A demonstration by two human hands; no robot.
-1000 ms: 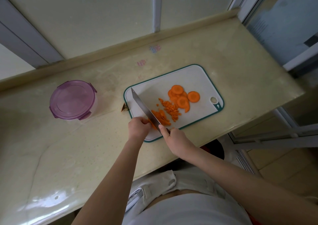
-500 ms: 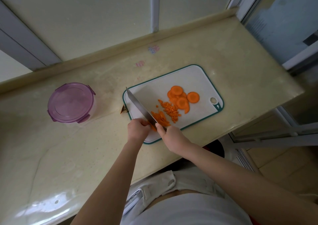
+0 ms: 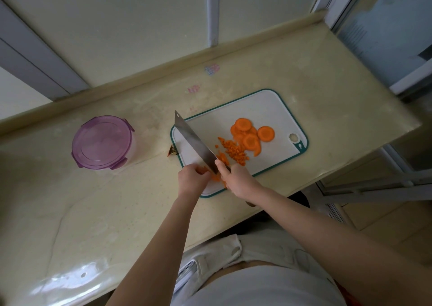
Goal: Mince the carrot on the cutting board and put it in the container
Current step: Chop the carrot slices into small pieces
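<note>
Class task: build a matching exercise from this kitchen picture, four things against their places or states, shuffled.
1 round clear container with purple lid
2 broad steel knife
3 round orange carrot slices
4 tiny orange minced carrot bits

A toward the right end of the white, green-rimmed cutting board
B gripped by the right hand
C closed, on the beige counter
D mid-board, between blade and slices

Pairs: 1-C, 2-B, 3-A, 4-D

Part-minced carrot on white cutting board; purple-lidded container closed.
</note>
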